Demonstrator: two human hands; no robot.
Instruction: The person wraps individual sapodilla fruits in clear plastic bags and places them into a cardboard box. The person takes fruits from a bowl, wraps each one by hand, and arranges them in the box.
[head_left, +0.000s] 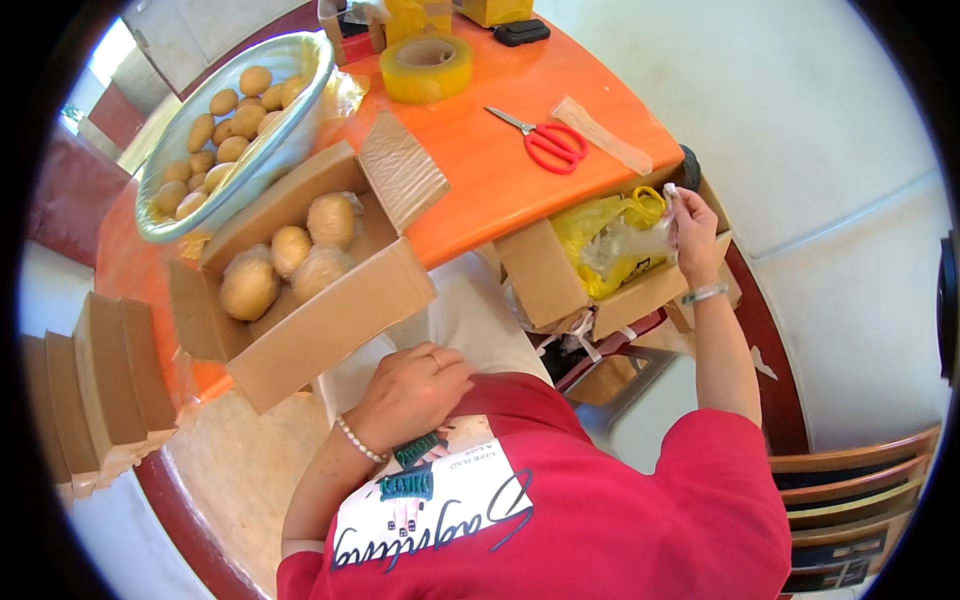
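Note:
My right hand (691, 229) is raised over an open cardboard box at the table's right side. Its fingertips pinch a whitish piece of plastic (670, 189), with clear film (611, 247) below it. A yellow plastic bag (574, 229) lines that box (540, 271). My left hand (420, 386) rests on the front of my red shirt, fingers bent; its palm is hidden. In front of it stands another open cardboard box (330, 330), holding several film-wrapped potatoes (251, 281).
A basin (300, 139) of several bare potatoes (232, 148) stands on the orange table (480, 195). Red-handled scissors (555, 146), a tape roll (427, 69), a tape strip (604, 135) and a black object (521, 32) lie there too. Cardboard (112, 382) is stacked at left; a chair (855, 495) is lower right.

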